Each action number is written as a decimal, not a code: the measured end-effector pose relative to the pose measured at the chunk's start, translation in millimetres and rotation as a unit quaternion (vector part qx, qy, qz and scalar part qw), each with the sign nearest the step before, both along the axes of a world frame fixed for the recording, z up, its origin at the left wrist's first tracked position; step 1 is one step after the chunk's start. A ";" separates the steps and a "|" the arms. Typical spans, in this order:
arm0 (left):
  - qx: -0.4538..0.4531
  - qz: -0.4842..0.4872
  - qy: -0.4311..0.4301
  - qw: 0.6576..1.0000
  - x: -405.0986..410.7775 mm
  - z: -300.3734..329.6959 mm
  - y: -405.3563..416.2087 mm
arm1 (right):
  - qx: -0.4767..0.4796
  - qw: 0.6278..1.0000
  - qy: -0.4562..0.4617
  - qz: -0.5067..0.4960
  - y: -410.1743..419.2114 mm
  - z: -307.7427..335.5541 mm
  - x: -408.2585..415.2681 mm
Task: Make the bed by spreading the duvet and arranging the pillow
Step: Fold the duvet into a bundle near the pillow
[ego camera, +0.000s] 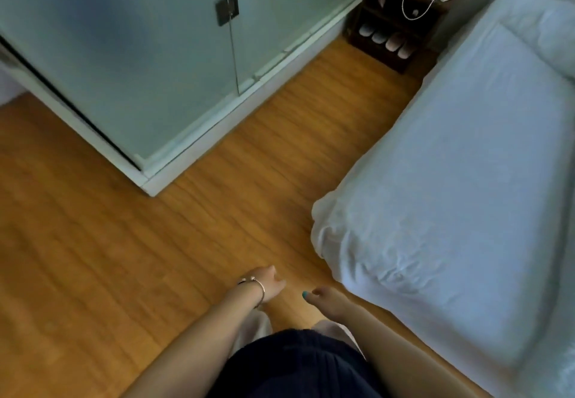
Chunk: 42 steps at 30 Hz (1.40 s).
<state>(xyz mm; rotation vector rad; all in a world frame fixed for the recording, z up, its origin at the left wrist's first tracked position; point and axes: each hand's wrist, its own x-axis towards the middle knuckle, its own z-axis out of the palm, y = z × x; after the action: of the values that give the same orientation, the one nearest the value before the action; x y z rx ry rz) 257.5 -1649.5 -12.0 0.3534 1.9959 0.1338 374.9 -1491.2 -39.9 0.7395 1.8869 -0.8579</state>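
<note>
Currently I see both hands low over the wooden floor (155, 257), holding nothing: left hand (269, 282) and right hand (323, 299) with fingers loosely curled. White duvet (451, 195) lies on the bed, right; pillow (557, 37) at its far end.

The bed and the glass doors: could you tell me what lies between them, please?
In the head view, only bare wooden floor lies between the bed and the glass doors.

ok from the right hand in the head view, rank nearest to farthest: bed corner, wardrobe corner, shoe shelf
From the right hand:
1. Bed corner, just ahead, to its right.
2. Wardrobe corner, ahead, to its left across the floor.
3. Shoe shelf, far end, beside the bed's head.
</note>
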 end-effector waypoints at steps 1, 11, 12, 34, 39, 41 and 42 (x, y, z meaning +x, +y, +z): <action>0.002 0.008 0.010 1.000 -16.6 0.8 -3.5 | 0.011 1.000 0.003 0.017 -6.6 7.2 -23.5; 0.035 0.035 0.029 0.998 -170.5 -20.1 28.8 | 0.099 0.984 0.089 0.116 32.1 7.3 -202.0; 0.040 0.035 0.038 0.998 -194.3 -20.8 40.1 | 0.079 0.986 0.106 0.101 44.8 3.7 -225.5; 0.102 -0.082 0.099 0.986 -697.6 -11.3 488.0 | 0.122 0.965 0.076 -0.220 446.6 12.6 -652.5; 0.128 -0.241 0.096 0.957 -775.2 9.2 636.0 | 0.125 0.921 0.104 -0.354 558.3 46.0 -713.3; 0.116 -0.275 0.082 0.951 -786.5 9.1 679.5 | 0.134 0.909 0.105 -0.381 581.2 48.6 -724.5; 0.112 -0.280 0.071 0.951 -788.4 5.9 698.7 | 0.134 0.904 0.099 -0.394 591.2 45.5 -727.9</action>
<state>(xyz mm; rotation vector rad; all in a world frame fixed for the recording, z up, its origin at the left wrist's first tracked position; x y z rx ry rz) -530.9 -950.8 -6.0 1.0854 1.9468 -0.0286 -353.0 -900.0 5.6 1.7115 1.9020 -1.2013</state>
